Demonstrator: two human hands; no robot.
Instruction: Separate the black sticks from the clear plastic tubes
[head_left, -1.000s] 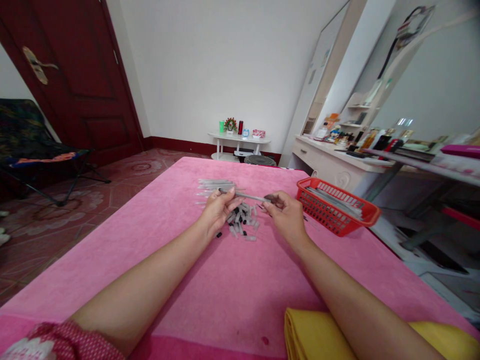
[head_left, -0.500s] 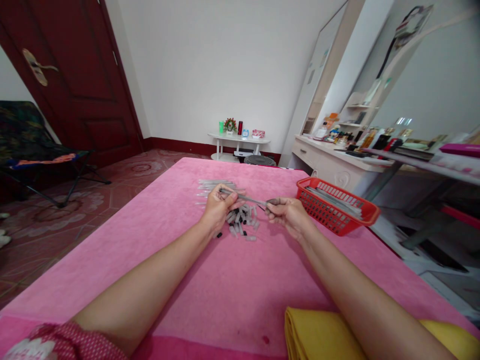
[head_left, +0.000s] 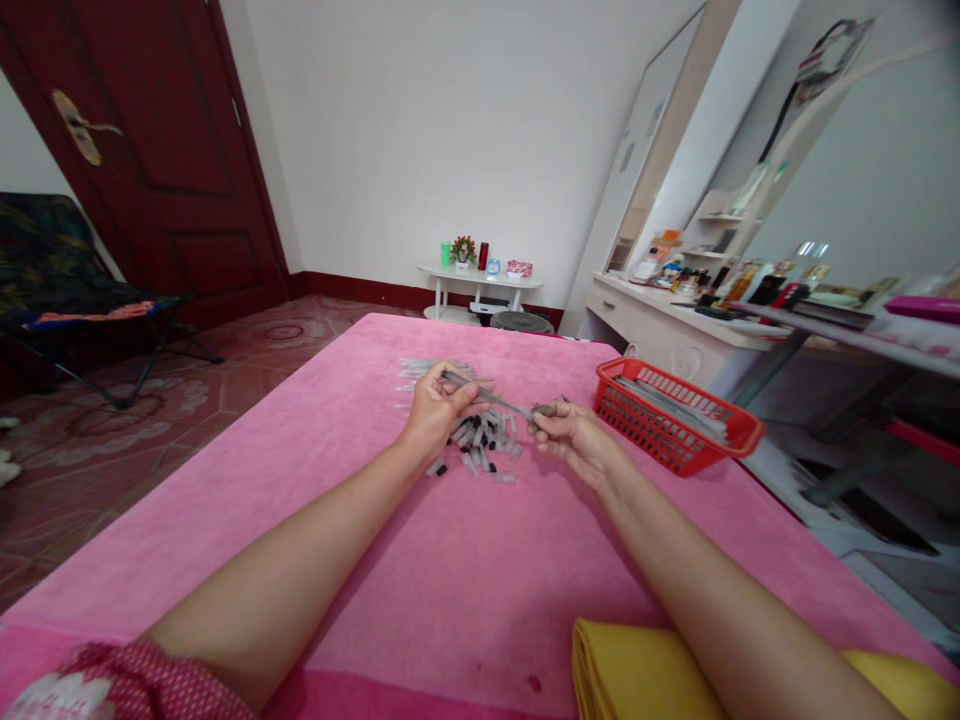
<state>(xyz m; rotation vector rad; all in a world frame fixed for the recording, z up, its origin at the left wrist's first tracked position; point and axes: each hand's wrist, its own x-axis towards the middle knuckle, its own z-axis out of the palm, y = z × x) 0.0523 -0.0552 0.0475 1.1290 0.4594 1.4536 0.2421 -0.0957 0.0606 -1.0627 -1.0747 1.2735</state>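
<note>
While a folded yellow cloth [head_left: 637, 670] lies nearest, below the right hand and partly under that forearm, a red patterned sleeve [head_left: 142, 685] shows at the near end of the left arm. A pink cover [head_left: 427, 580] spreads beneath both hands and well out to either side of them. Ahead, the left hand [head_left: 439, 408] holds a slim grey pen [head_left: 495, 398] pinched between thumb and fingers, and the right hand [head_left: 574, 435] has its fingertips drawn together at the pen's other end; whether they also grip a cap is too small to tell. The pen is above the cover, spanning the gap between the two hands and sloping slightly down toward the right one. Just below it, between the hands, sits a loose heap of clear and black caps [head_left: 480, 440]. To the right of the right hand, near but apart, stands a red plastic basket [head_left: 637, 420] with more grey sticks [head_left: 675, 405] lying lengthwise in it. Just beyond the left hand, a row of pale pens [head_left: 427, 368] lies partly hidden by its fingers. Farther off, a folding chair [head_left: 75, 300] stands to the left of the hands, a dresser [head_left: 645, 315] crowded with bottles to their right, and a small white table [head_left: 480, 275] straight beyond them, before a white wall [head_left: 435, 130].
</note>
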